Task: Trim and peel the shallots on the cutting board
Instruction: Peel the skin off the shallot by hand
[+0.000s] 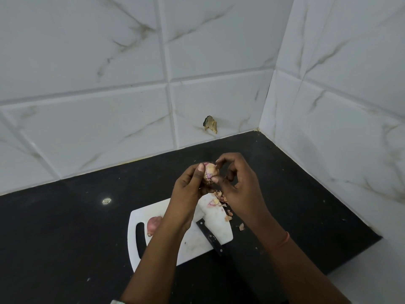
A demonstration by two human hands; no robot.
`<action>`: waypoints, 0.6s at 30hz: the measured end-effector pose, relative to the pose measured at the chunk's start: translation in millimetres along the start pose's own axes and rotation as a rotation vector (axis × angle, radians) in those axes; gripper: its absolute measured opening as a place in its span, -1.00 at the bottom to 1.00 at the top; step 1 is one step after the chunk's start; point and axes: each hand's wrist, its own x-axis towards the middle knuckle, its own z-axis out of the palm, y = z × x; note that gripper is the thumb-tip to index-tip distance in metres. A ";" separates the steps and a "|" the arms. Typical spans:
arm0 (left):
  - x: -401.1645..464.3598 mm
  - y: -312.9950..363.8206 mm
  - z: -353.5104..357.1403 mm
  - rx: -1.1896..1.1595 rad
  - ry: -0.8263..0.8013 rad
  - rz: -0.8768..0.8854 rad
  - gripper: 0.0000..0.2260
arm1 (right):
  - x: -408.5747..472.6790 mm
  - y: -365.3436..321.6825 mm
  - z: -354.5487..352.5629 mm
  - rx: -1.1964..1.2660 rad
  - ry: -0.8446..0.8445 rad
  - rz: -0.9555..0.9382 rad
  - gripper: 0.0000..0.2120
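A half-peeled shallot (210, 172) is held in the air above the far end of a white board (198, 240). The left hand (189, 191) wraps its grip around it; the right hand (237, 185) pinches its skin at 3 o'clock. Another shallot (153, 224) lies on the board at 9 o'clock, a knife (211, 238) at 4 o'clock, peels (221, 199) at 1 o'clock, all on a black tabletop (65, 227).

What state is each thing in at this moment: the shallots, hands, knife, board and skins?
Held shallot: lifted above the board, partly peeled.
Left hand: grips the held shallot.
Right hand: pinches its skin.
Second shallot: on the board, unpeeled.
Knife: lying on the board, untouched.
Cutting board: flat on the counter.
Skins: loose at the board's far edge.
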 end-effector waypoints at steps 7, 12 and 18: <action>-0.4 1.3 0.1 0.013 0.007 -0.011 -0.72 | 0.8 3.1 1.6 -0.001 -0.119 -0.041 -0.71; -0.8 2.3 -0.3 -0.009 0.021 -0.015 -0.70 | -1.0 0.8 1.5 0.029 -0.037 0.003 -0.59; -0.8 0.3 1.3 -0.009 0.071 -0.009 -0.61 | -2.1 -3.6 3.1 0.022 0.134 0.031 -0.64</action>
